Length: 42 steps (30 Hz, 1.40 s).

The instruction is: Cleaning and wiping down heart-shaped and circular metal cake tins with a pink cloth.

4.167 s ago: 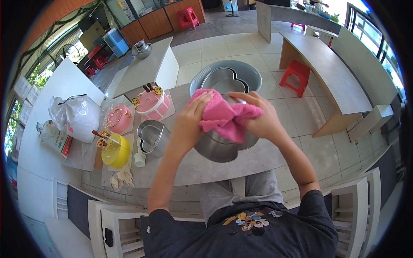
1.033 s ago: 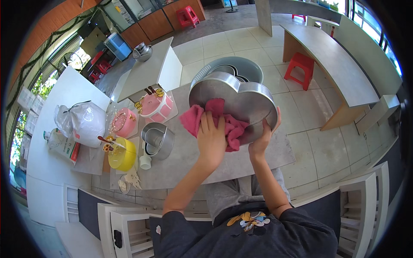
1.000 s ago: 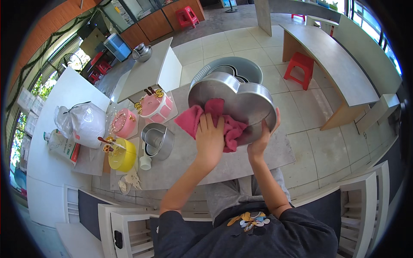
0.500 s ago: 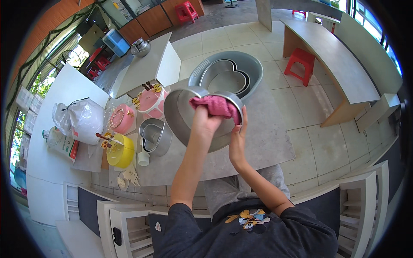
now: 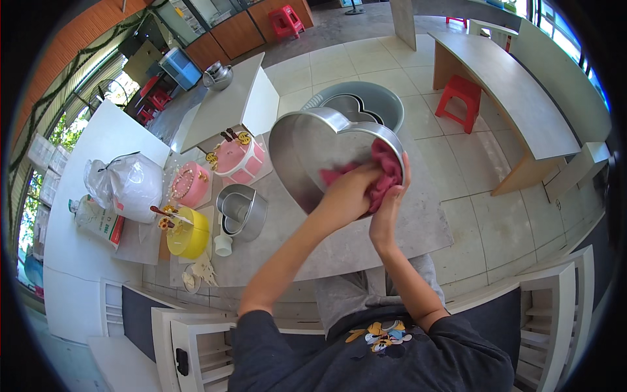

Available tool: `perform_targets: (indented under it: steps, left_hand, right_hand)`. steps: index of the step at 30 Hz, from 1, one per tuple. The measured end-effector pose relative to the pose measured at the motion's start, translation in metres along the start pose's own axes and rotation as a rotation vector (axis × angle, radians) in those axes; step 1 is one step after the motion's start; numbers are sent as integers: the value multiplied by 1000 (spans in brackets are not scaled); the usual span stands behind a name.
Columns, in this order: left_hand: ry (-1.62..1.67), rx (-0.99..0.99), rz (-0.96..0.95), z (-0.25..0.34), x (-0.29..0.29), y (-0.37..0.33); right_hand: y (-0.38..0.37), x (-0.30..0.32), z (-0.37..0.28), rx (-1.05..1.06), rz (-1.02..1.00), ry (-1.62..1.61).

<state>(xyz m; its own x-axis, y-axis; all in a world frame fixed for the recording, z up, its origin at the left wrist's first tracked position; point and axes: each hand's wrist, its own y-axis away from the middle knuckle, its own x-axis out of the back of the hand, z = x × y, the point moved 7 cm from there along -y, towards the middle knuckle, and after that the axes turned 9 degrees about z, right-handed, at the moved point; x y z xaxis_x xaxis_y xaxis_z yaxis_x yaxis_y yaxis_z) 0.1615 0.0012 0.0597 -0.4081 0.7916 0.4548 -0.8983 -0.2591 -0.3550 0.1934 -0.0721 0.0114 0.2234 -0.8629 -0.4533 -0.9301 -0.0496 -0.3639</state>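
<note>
A large heart-shaped metal cake pan (image 5: 300, 144) is tilted up above the grey table, its inside facing me. My right hand (image 5: 390, 210) grips the pan's right wall, thumb on the near side and fingers behind the rim. Inside the pan, my left hand (image 5: 353, 193) is closed on a crumpled dark pink cloth (image 5: 386, 163), pressing it against the right inner wall. Some of the cloth hangs out left of that hand, and its fingertips are hidden in the folds. Behind the pan, a grey-blue basin (image 5: 392, 98) holds more heart-shaped pans (image 5: 343, 104), partly covered from view.
Smaller nested metal pans (image 5: 255, 219) and a white cup (image 5: 223, 245) stand left on the table (image 5: 418, 225). Beyond them are a yellow cake (image 5: 189, 238), a small pink cake (image 5: 191, 185) and a larger pink cake (image 5: 240, 160). A red stool (image 5: 459, 101) stands at right.
The pan has shifted right and tilted up more toward me, covering more of the basin. My left hand and the cloth have moved right and down along the inner wall.
</note>
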Motion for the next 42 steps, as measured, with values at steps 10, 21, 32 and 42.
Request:
perform_targets:
  steps: [10, 21, 32, 42]
  left_hand:
    - [-1532, -759, 200, 35, 72, -7]
    - [-1336, -369, 54, -4, 74, -2]
    - [993, 379, 231, -33, -15, 35]
    - [649, 198, 455, 11, 74, 56]
  right_hand:
    - [-7, 22, 47, -368, -214, -47]
    - [-23, 17, -7, -121, -88, -76]
    - [21, 8, 4, 154, -15, 103]
    - [-42, 52, 45, -118, -221, -232]
